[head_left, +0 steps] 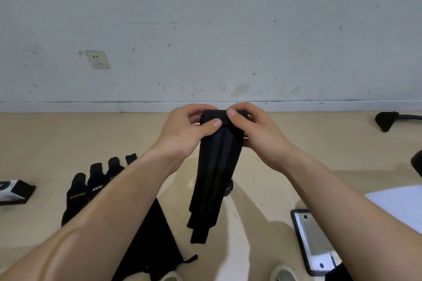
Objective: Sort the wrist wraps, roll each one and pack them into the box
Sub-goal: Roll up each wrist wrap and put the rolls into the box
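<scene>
On the pale beige floor (68,139) at lower left lies a row of black fabric wrist wraps with light lettering (91,187), not yet rolled. At the centre of the frame you hold one long black elastic wrist wrap (214,178) in the air. Its long axis runs from your hands straight down toward the bottom centre, and the free tail hangs loose. Your left hand (189,128) and right hand (253,130) sit side by side, both pinching the folded top end, thumbs on the near face, fingers curled behind. Neither hand is nearer, so the roll likely has to travel downward along the tail. The small white and black cardboard box (13,191) lies at the far left edge, well apart from your hands.
</scene>
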